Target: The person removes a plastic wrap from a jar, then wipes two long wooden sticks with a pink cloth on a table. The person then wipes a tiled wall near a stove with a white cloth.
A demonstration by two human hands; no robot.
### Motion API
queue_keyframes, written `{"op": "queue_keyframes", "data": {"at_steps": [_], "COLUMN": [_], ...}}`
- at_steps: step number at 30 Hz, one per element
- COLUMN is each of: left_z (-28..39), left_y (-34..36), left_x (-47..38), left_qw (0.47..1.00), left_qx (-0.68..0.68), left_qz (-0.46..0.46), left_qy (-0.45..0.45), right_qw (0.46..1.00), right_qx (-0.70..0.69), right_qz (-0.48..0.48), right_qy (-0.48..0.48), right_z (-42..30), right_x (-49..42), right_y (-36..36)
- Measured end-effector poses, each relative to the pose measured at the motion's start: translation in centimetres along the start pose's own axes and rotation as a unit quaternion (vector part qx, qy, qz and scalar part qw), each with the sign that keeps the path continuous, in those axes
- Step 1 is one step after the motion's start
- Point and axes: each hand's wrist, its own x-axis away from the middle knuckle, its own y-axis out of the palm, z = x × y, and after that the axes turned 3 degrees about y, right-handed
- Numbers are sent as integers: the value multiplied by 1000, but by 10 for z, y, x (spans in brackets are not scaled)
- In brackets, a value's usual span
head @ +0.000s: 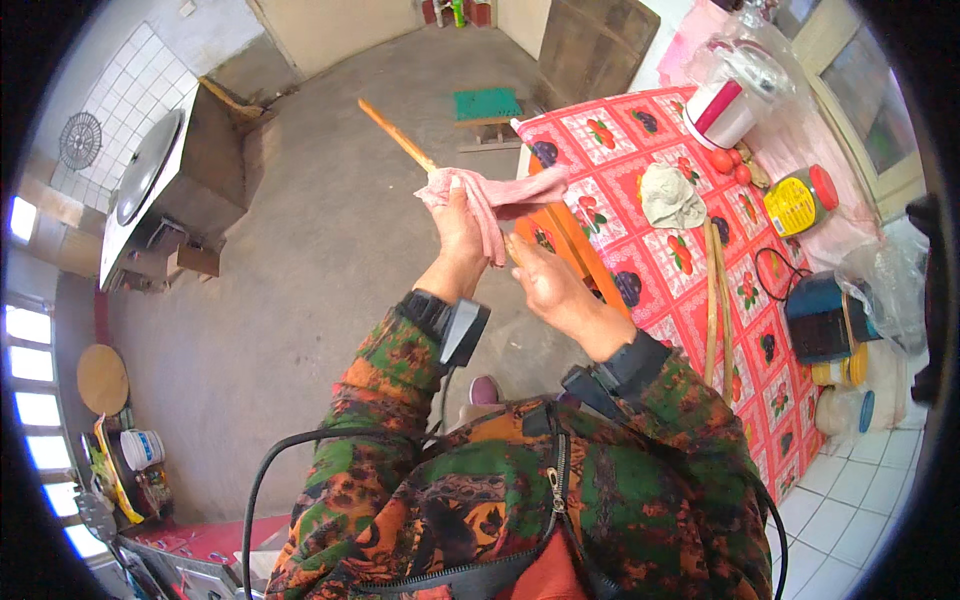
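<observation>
A thin wooden stick (396, 135) slants across in front of me above the floor. My left hand (459, 232) is closed around a pink cloth (480, 199) wrapped about the stick; one end of the cloth sticks out to the right. My right hand (551, 285) grips the near end of the stick, just below the cloth. On the table to the right, two more wooden sticks (711, 307) lie side by side, their far ends near a crumpled whitish cloth (671, 196).
The table has a red patterned tablecloth (630, 240). Along its far right stand a yellow-labelled jar (792, 204), a white appliance (724, 112) under plastic and a dark container (821, 319). A green-topped stool (486, 105) stands ahead; a stove with a large lid (150, 166) is at left.
</observation>
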Motion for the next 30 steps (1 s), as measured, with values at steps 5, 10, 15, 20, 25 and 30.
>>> {"op": "queue_keyframes", "data": {"at_steps": [5, 10, 15, 20, 25, 30], "left_z": [29, 41, -6, 39, 87, 47], "left_y": [-60, -74, -19, -38, -90, -63], "left_x": [-64, -63, -6, -28, -56, -15], "left_qw": [977, 985, 999, 998, 995, 953], "left_qx": [-122, -83, 12, 48, 20, 108], "left_qz": [160, 149, 18, -14, 94, -275], "left_qy": [66, 39, -43, -25, 28, -64], "right_qw": [976, 982, 939, 656, 686, 938], "right_qx": [-45, -87, -189, -564, -428, -115], "right_qz": [-172, -142, -168, -237, -311, -179], "right_qy": [129, 88, 233, 441, 500, 274], "right_z": [-24, -21, -8, -25, -13, -4], "right_x": [55, 73, -1, 10, 65, 41], "right_y": [-50, -55, -28, -45, -73, -25]}}
